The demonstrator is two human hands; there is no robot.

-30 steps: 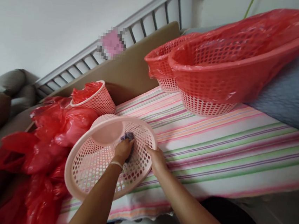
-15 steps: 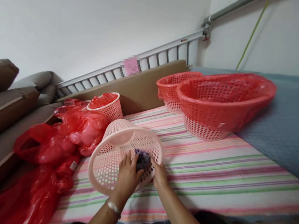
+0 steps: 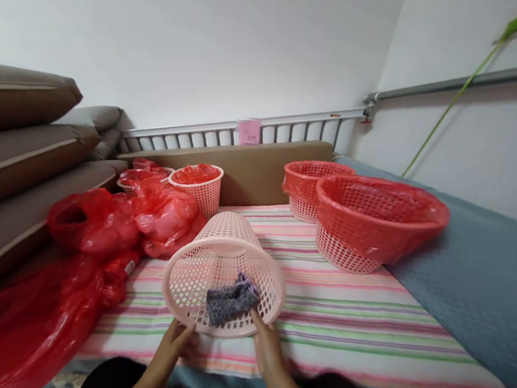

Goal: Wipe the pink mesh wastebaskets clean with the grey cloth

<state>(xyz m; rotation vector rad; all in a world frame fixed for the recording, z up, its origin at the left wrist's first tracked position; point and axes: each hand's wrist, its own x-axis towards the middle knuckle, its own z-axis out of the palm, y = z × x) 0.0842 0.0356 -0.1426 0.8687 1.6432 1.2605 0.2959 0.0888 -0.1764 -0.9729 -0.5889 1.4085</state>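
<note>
A pink perforated basket (image 3: 230,231) lies on its side on the striped cloth, its mouth facing me. Inside, on its lower wall, rests a dark grey knitted cloth (image 3: 231,302) with a purple edge. My left hand (image 3: 175,338) grips the rim at the lower left, thumb on the edge and the other fingers mostly hidden beneath. At the lower right, my right hand (image 3: 267,341) holds the same rim, with its thumb or a finger reaching inside beside the grey cloth.
Two baskets lined with red plastic, a large one (image 3: 348,251) and a smaller one (image 3: 303,207), stand right. Red plastic bags (image 3: 95,221) and another lined basket (image 3: 208,195) are left, near stacked cushions (image 3: 25,147).
My left hand has left the grey cloth and moved down to the basket's rim. The cloth now lies more spread out. The view has levelled, and the basket's mouth faces me more directly.
</note>
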